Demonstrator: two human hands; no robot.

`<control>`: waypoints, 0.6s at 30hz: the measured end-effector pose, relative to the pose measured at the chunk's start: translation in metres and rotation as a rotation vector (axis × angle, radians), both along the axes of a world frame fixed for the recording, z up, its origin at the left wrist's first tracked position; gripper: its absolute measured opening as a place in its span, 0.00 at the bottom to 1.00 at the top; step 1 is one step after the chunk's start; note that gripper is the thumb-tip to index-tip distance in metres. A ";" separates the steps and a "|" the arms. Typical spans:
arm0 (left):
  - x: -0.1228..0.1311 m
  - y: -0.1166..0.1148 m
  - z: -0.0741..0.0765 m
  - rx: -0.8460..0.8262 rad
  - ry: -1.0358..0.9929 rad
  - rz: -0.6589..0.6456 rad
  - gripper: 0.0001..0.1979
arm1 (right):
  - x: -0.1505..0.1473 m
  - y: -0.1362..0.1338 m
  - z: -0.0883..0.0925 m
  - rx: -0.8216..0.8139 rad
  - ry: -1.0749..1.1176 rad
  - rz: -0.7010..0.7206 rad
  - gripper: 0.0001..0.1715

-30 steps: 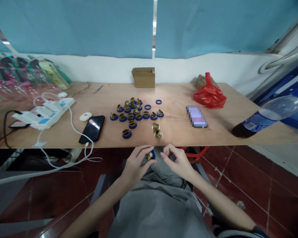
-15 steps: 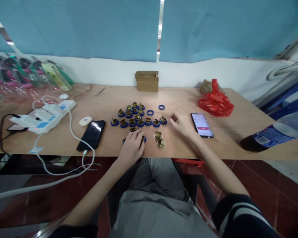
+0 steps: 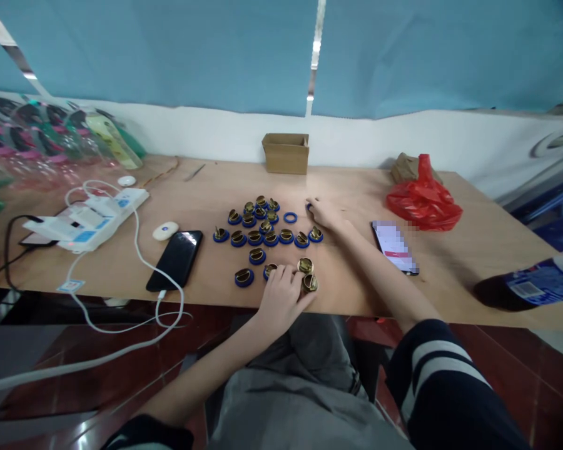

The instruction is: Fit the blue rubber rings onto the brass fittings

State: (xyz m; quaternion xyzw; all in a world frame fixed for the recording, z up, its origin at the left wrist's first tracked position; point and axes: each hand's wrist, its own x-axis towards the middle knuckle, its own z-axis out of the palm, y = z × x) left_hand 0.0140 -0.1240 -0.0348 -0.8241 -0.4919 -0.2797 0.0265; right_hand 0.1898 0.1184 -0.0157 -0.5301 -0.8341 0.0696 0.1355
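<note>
head | left hand (image 3: 284, 292) at table (image 3: 351, 184) front edge, fingers curled, tips touching brass fitting (image 3: 310, 283), grip cannot tell | right hand (image 3: 327, 214) behind fitting cluster (image 3: 263, 228), fingers bunched over blue ring (image 3: 308, 205), grip cannot tell | phone (image 3: 396, 247) right of forearm

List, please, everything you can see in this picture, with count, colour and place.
table: one, light wood, across the view
brass fittings in blue rings: over a dozen, gold and blue, table centre
bare brass fittings: two, gold, near edge
loose blue ring: one, blue, right of the cluster
cardboard box: one, brown, far edge
red plastic bag: one, red, far right
black phone: one, black, left of centre
lit phone: one, screen on, right of centre
power strip: one, white, left
bottle: one, dark drink with blue label, right edge
left hand: one, bare, at the bare brass fittings
right hand: one, bare, fingertips at a second blue ring
</note>
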 end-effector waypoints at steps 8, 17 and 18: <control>-0.003 0.004 0.010 -0.033 -0.116 -0.026 0.07 | 0.008 -0.041 0.026 0.153 0.359 0.155 0.22; -0.027 0.071 0.063 -0.204 -0.680 -0.171 0.13 | -0.004 -0.137 0.064 0.098 1.029 0.250 0.13; -0.026 0.080 0.067 -0.228 -0.732 -0.206 0.14 | -0.007 -0.142 0.063 0.088 1.033 0.263 0.12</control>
